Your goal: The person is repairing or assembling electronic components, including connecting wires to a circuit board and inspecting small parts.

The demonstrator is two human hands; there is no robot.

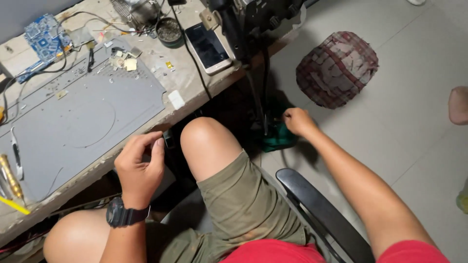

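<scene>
Down on the floor beside the counter [195,100], the right hand [298,121] reaches low and to the right, fingers curled shut around something at the green cloth bundle [278,139]; what exactly it pinches I cannot tell. The left hand [140,168] hovers at the counter edge, loosely curled, holding nothing visible, well apart from the bundle.

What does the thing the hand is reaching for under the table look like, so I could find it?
Start at the long worn workbench, then drop below its right end to the floor. The right hand touches a crumpled dark green cloth bundle there. It is the only green thing, unlike the round red-checked cushion nearby.
</scene>
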